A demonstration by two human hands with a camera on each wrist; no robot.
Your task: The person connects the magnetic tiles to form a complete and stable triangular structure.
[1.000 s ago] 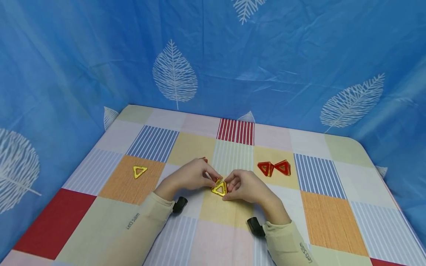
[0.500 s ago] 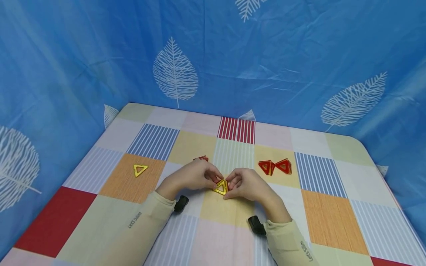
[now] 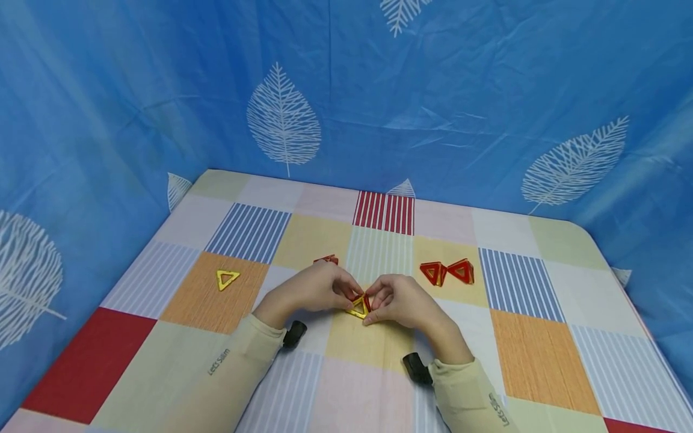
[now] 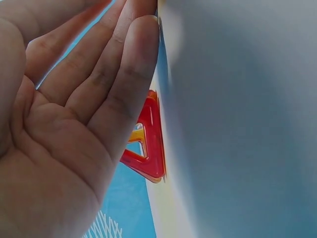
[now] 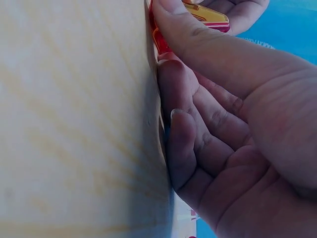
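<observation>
My left hand (image 3: 319,287) and right hand (image 3: 399,302) meet near the middle of the table. Between them they pinch a small cluster of triangular magnetic tiles (image 3: 358,308), with a yellow frame in front and red edges behind. Its far side is covered by fingers. In the right wrist view the right thumb presses against the red and yellow tiles (image 5: 218,21), while the other fingers curl near the tabletop. Behind the left hand another red tile piece (image 3: 328,259) shows in part; the left wrist view shows that red piece (image 4: 156,141) beyond the fingers.
Two red tile pyramids (image 3: 433,273) stand side by side, corners touching, at the right beyond the right hand. A single yellow triangle tile (image 3: 226,279) lies on an orange square at the left. A blue curtain (image 3: 411,120) hangs behind the patchwork tablecloth (image 3: 368,397).
Both hands stay nearly in place. The yellow tile between them has shifted slightly, and more red edge shows beside it. More of the red piece behind the left hand is visible.
</observation>
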